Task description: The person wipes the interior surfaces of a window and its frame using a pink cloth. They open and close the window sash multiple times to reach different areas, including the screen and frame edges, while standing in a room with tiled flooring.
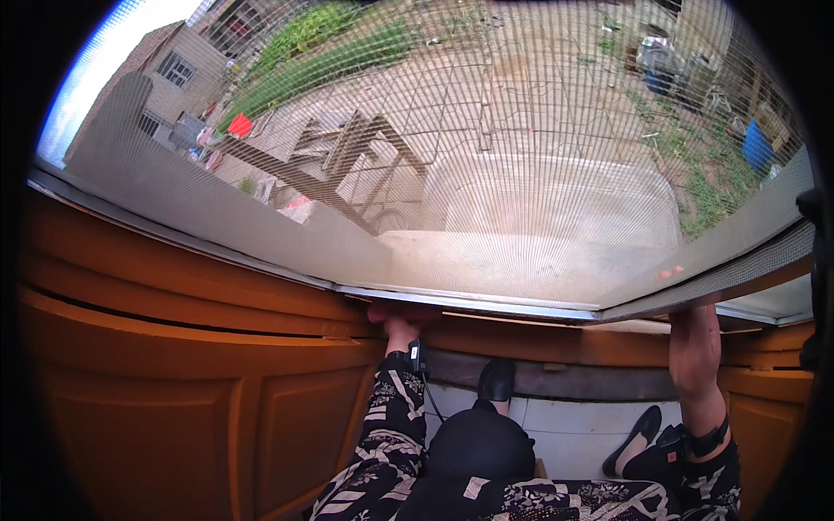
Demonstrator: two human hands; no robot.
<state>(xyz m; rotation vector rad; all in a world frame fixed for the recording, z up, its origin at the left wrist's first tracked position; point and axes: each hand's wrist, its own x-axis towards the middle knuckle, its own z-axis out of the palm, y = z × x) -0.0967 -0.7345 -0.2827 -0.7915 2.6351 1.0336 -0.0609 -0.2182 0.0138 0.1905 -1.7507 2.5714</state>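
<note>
A mesh insect screen in a thin metal frame (469, 301) spans the wooden opening before me. My left hand (399, 325) reaches under the lower frame edge, on a pink cloth (407, 314); its fingers are mostly hidden, so its grip is unclear. At the right, my right hand (696, 316) is at the edge of the screen's slanting side, the fingertips faintly visible through the mesh. That hand's hold cannot be made out. Black devices are strapped at both wrists.
Orange-brown wooden panels (143, 417) flank me. Below are white floor tiles (560, 417) and my black shoes. Beyond the mesh lie a paved yard (521, 124), a wooden bench-like frame (339, 176), green plants and a blue object (757, 144).
</note>
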